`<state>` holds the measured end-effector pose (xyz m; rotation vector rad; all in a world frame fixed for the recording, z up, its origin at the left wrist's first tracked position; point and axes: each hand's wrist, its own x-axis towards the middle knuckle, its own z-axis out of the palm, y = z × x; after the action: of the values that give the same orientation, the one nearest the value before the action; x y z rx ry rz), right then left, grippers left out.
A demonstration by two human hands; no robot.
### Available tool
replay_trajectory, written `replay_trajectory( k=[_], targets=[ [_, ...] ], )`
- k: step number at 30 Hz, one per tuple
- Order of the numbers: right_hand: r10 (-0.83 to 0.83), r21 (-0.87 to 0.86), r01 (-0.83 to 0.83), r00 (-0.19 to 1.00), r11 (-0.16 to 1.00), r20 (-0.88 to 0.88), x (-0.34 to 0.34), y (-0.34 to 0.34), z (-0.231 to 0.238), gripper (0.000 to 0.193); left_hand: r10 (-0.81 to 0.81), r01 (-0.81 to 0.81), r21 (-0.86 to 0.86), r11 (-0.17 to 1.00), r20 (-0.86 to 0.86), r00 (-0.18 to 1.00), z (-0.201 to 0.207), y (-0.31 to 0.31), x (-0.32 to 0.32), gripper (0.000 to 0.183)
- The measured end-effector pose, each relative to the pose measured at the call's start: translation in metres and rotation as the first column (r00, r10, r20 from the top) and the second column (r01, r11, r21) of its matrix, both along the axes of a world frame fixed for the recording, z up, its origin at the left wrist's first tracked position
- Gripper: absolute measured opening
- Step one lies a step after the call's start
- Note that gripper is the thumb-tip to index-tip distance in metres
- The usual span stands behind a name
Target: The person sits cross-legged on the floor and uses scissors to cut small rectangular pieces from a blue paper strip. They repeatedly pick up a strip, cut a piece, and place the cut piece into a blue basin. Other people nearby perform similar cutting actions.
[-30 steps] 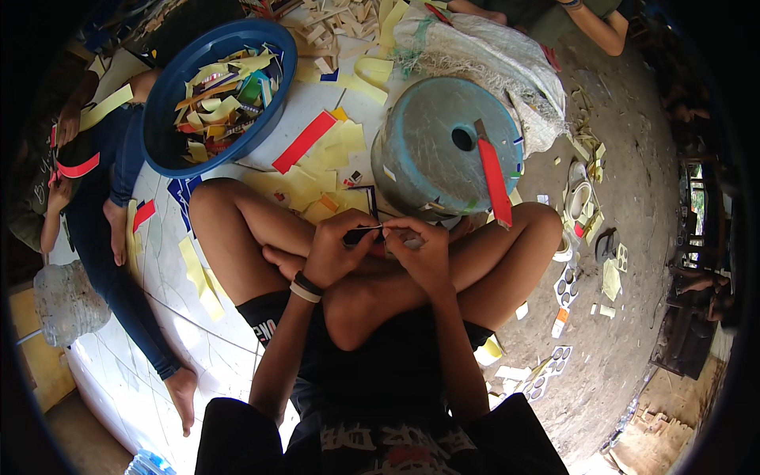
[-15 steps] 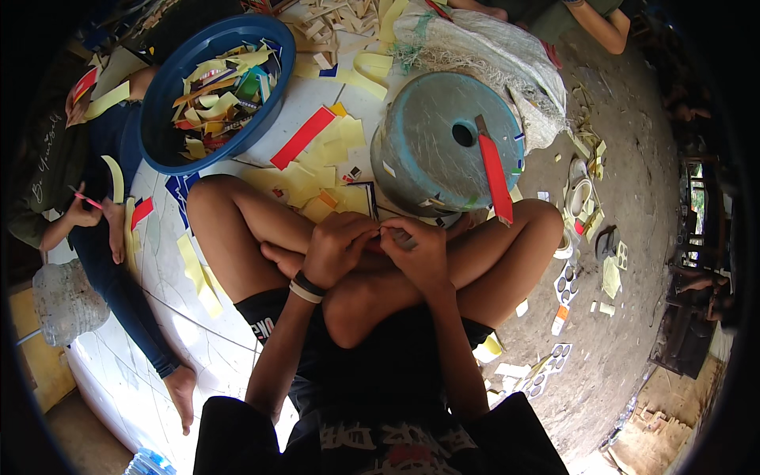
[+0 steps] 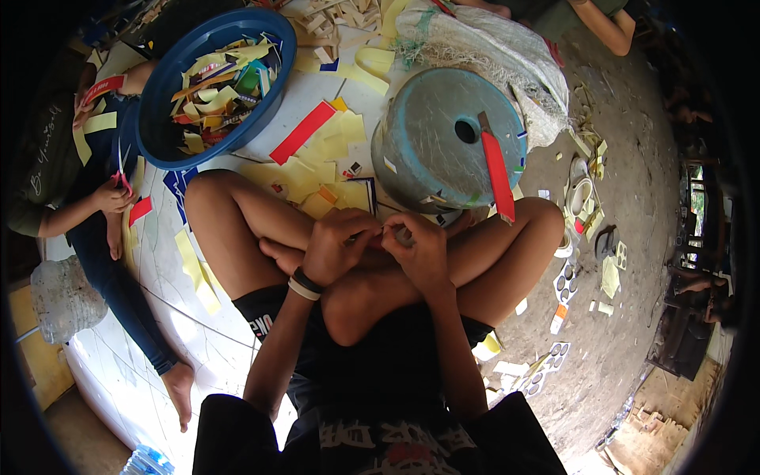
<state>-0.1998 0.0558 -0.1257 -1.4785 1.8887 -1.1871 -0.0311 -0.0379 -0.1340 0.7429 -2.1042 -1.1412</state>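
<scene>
Above my crossed legs, my left hand [image 3: 340, 244] and my right hand [image 3: 417, 247] meet with their fingers pinched. Something small and reddish shows between and below the fingertips, too hidden to name. Just beyond my right knee stands an upturned grey-blue tub [image 3: 435, 119] with a round hole in its top. Across that tub lies a red strip [image 3: 498, 176] beside the hole. Yellow paper sheets [image 3: 305, 182] and another red strip [image 3: 304, 132] are on the tiled floor past my left knee.
A blue basin [image 3: 150, 154] full of cut strips stands at the far left. Beside it a co-worker's hand [image 3: 115, 195] holds pink-handled scissors [image 3: 121, 178]. A white woven sack [image 3: 483, 47] lies behind the tub. Shoes [image 3: 580, 194] and paper scraps litter the ground at right.
My hands stay together, with only slight finger movement. The co-worker at left has raised the scissors toward a yellow strip and shifted the red-and-yellow piece in the other hand.
</scene>
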Motion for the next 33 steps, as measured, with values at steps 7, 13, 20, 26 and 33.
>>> replay_trajectory(
  k=[7, 13, 20, 26, 33],
  targets=[
    [0.0, -0.017, 0.002, 0.991, 1.0, 0.132, -0.0003, -0.0015, 0.0001, 0.014, -0.014, 0.03, 0.242, 0.97, -0.067, 0.998, 0.0021, -0.002, 0.0006, 0.017],
    [-0.009, 0.002, 0.009, 0.974, 1.0, 0.227, -0.0023, -0.0017, -0.0014, 0.017, -0.037, 0.064, 0.32, 0.945, -0.089, 0.995, 0.0024, -0.0042, 0.0026, 0.019],
    [-0.051, 0.053, 0.037, 0.958, 0.998, 0.283, -0.0006, -0.0024, 0.0016, 0.011, -0.01, 0.052, 0.373, 0.926, -0.114, 0.993, -0.0004, -0.0053, 0.0032, 0.017],
    [-0.032, -0.015, 0.039, 0.95, 0.999, 0.311, 0.0015, -0.0054, 0.0019, 0.014, 0.013, 0.033, 0.347, 0.937, -0.131, 0.991, 0.0005, -0.0062, 0.0019, 0.011],
    [-0.035, 0.037, 0.027, 0.969, 0.999, 0.244, -0.0016, -0.0021, -0.0015, 0.015, 0.031, -0.025, 0.079, 0.997, -0.067, 0.997, 0.0045, -0.0014, -0.0008, 0.015]
  ],
)
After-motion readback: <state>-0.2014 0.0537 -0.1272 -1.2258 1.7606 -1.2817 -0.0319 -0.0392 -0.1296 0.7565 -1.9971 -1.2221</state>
